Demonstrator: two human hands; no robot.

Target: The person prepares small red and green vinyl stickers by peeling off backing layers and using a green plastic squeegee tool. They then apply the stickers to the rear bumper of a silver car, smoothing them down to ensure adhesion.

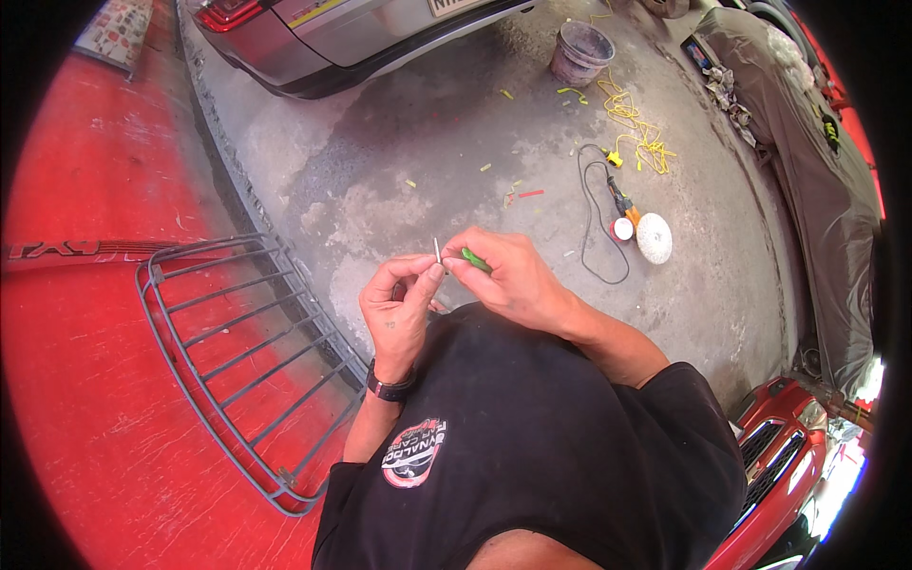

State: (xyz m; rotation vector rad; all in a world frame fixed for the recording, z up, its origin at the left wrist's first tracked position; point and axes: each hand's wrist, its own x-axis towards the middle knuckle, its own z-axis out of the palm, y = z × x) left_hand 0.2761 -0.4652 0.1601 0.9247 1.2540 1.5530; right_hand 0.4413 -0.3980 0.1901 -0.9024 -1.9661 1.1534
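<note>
My left hand [397, 302] is closed in a pinch, thumb against fingertips, on a thin, pale, rod-like piece [437, 247] that sticks up between the two hands. Right beside it, my right hand [518, 275] has its thumb and forefinger pressed together at the same piece. A bright green object [476, 259] lies in the grip of my right hand; fingers cover most of it, so its kind cannot be made out. Both hands are held in front of my black shirt, above the concrete floor.
A grey metal rack [228, 328] leans at the left by a red surface [85, 380]. A silver car [332, 47] stands ahead. On the floor lie a polisher with a white pad [654, 237], a yellow cord [646, 142], a bucket [581, 52] and tape scraps. A covered vehicle [807, 171] is at right.
</note>
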